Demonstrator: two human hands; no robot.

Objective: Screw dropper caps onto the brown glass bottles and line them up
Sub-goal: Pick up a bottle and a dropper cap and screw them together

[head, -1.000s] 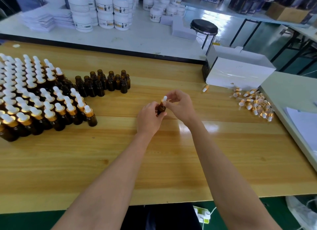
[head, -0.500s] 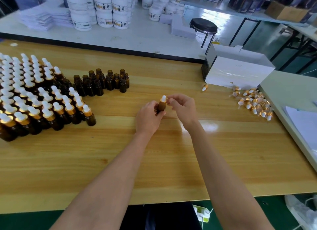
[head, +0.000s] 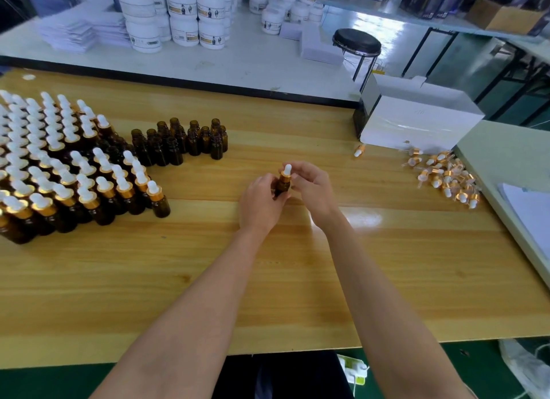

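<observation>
At a wooden table (head: 297, 279), a person's left hand (head: 262, 202) grips a small brown glass bottle (head: 282, 186) upright just above the tabletop, fingers wrapped round its lower body so that only the shoulder and neck show. A dropper cap (head: 286, 173), with a white rubber bulb over a gold collar, sits on the neck. The right hand (head: 312, 187) is curled close beside the cap, its fingers (head: 297, 167) bent toward the collar, though whether they actually pinch it cannot be made out. The bottle looks light, hard and smooth, and being glass it would likely chip or slip if squeezed carelessly, so the body seems the place to hold it. The ridged collar, not the soft bulb, seems the place to twist. To the left, well apart from the hands, rows of capped bottles (head: 74, 172) stand beside a cluster of open bottles (head: 184, 139). To the right, loose caps (head: 446, 175) lie scattered in front of a white box (head: 416, 121).
</observation>
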